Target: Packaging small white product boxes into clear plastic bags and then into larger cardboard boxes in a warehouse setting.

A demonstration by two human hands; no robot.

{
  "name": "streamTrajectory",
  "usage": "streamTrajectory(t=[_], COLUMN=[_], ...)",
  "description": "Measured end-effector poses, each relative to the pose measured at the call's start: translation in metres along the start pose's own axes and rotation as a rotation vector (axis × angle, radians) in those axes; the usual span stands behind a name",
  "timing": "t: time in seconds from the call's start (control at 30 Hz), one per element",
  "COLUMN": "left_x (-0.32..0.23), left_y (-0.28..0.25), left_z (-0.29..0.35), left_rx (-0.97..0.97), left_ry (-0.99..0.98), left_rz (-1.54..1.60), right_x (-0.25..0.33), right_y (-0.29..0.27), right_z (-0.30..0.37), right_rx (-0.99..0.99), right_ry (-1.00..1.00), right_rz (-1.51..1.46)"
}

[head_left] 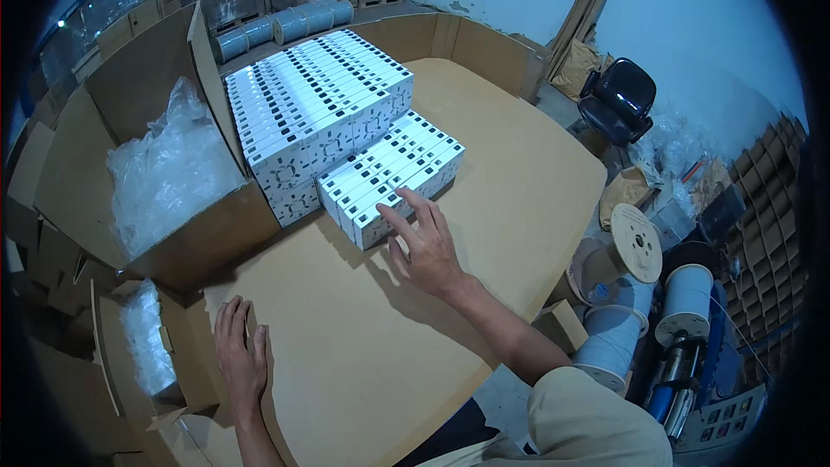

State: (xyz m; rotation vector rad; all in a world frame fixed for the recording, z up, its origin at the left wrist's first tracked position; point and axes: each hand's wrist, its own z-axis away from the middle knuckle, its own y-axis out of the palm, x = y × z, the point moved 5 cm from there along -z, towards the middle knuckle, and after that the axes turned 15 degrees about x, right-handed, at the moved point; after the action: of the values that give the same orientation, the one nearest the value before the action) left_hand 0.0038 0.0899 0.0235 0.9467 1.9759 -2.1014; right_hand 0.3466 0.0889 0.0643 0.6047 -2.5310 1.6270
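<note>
White boxes with dark printed marks stand in rows on the brown table (372, 363). The taller stack (320, 91) is at the back, and a lower row of boxes (406, 156) sits against its near right side. My right hand (425, 246) reaches over the near end of the lower row, fingers spread, the fingertips at or just above the box tops; whether they touch I cannot tell. It holds nothing. My left hand (242, 353) rests at the table's left edge beside a small open carton (192, 355), fingers stretched out and nothing in them.
A large open carton (203, 229) filled with clear plastic bags (173, 169) stands left of the stacks. Cardboard walls (493, 52) rim the table's far side. To the right are a black chair (618, 99), a wooden spool (635, 242) and white reels (687, 294).
</note>
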Motion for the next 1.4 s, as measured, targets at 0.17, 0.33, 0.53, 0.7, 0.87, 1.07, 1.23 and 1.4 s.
streamTrajectory(t=[0.17, 0.33, 0.53, 0.7, 0.87, 1.07, 1.23, 1.4], left_x=[0.003, 0.002, 0.003, -0.001, 0.003, 0.011, 0.013, 0.019], left_y=[-0.002, -0.003, -0.003, -0.004, -0.003, -0.009, -0.010, -0.013], left_z=[0.001, 0.004, 0.001, 0.002, 0.002, -0.005, -0.010, -0.002], left_rx=[0.024, 0.045, 0.082, 0.052, 0.042, -0.015, -0.069, -0.126], left_ry=[-0.031, -0.033, -0.041, -0.063, -0.056, -0.039, -0.042, 0.031], left_rz=[0.025, 0.012, -0.006, 0.016, 0.015, 0.046, 0.080, 0.252], right_x=[-0.007, -0.011, -0.012, -0.014, -0.013, 0.006, 0.045, 0.092], right_y=[0.008, 0.013, 0.012, 0.009, 0.010, 0.004, 0.000, 0.019], right_z=[0.003, 0.002, 0.003, 0.002, 0.007, 0.008, -0.009, -0.027], right_rx=[0.009, 0.017, 0.004, -0.064, 0.016, 0.175, 0.337, 0.407], right_ry=[0.017, 0.017, 0.011, -0.007, -0.013, -0.036, -0.006, -0.134], right_rz=[0.013, -0.023, -0.045, -0.101, -0.065, 0.032, 0.014, -0.092])
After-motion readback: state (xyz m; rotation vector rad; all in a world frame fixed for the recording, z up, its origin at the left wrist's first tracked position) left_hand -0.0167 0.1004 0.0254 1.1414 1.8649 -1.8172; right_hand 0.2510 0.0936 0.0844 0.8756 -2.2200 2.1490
